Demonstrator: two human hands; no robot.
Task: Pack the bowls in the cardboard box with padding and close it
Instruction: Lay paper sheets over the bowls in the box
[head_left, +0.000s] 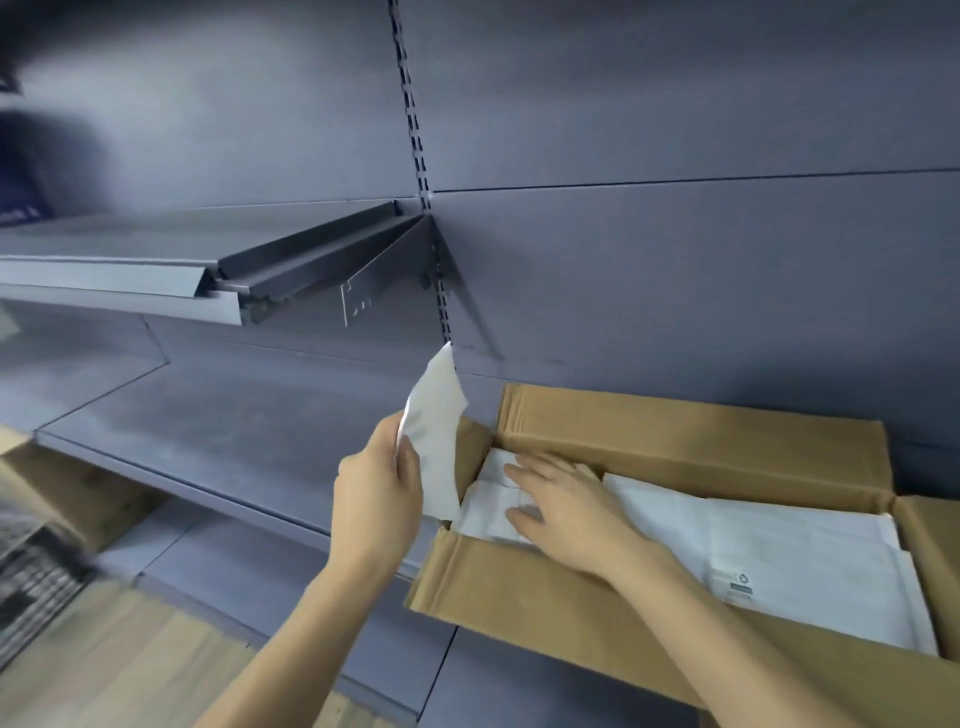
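Cardboard box (691, 441): it stands open on the grey shelf (218, 415), at about 4 o'clock in the view; four flaps are folded outward, and the near flap hangs over the shelf's front edge.
Padding: white sheets (779, 540) lie flat inside the box and cover what is under them; no bowl can be seen.
Left hand (376, 488): its grip pinches one white padding sheet (436, 441), held upright just outside the box's left flap, at 9 o'clock from the box.
Right hand (566, 509): the grip is released, fingers straight, palm pressing down on the padding at the left end of the box.
Open room: the shelf surface to the left of the box, toward 9 o'clock, is bare up to its front edge.
Upper shelf (119, 260): one, at 10 o'clock, above the bare part.
Count: one box, two hands, one loose sheet.
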